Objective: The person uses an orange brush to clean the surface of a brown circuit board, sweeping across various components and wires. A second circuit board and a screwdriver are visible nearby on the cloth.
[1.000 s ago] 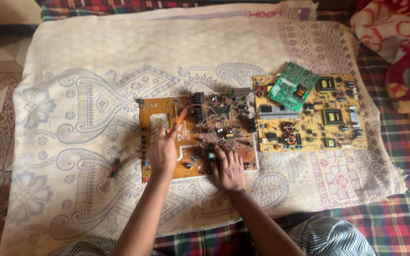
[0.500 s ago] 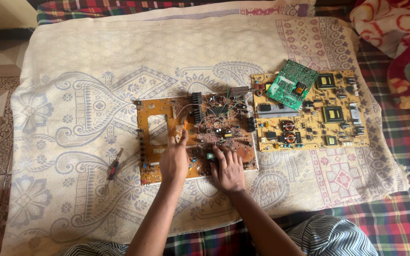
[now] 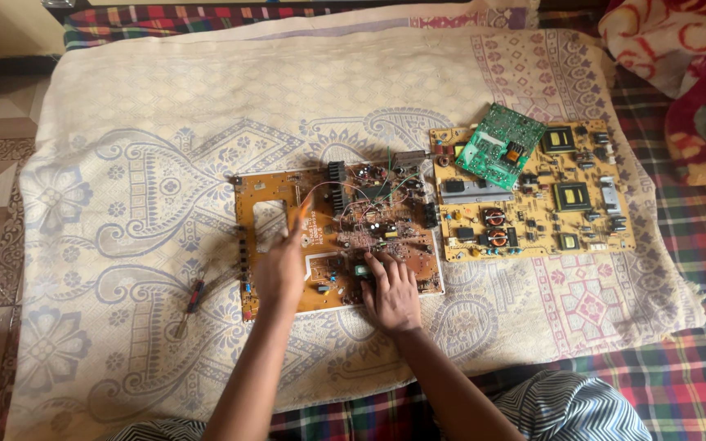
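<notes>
An orange-brown circuit board (image 3: 271,196) with several wires and parts lies on a patterned cream cloth (image 3: 124,147). My left hand (image 3: 281,268) hovers over the board's left part, blurred by motion. A thin orange shape rises from its fingers, and I cannot tell whether that is a finger or a tool. My right hand (image 3: 391,292) rests flat on the board's lower right edge with its fingers spread, their tips near a small green part.
A yellow circuit board (image 3: 565,220) lies just to the right, with a small green board (image 3: 500,145) on its top left corner. A dark screwdriver (image 3: 193,297) lies on the cloth left of the boards. A red blanket (image 3: 696,90) is bunched at the far right.
My left hand has shifted up and a little left over the board and is now blurred. My right hand has stayed on the lower right edge.
</notes>
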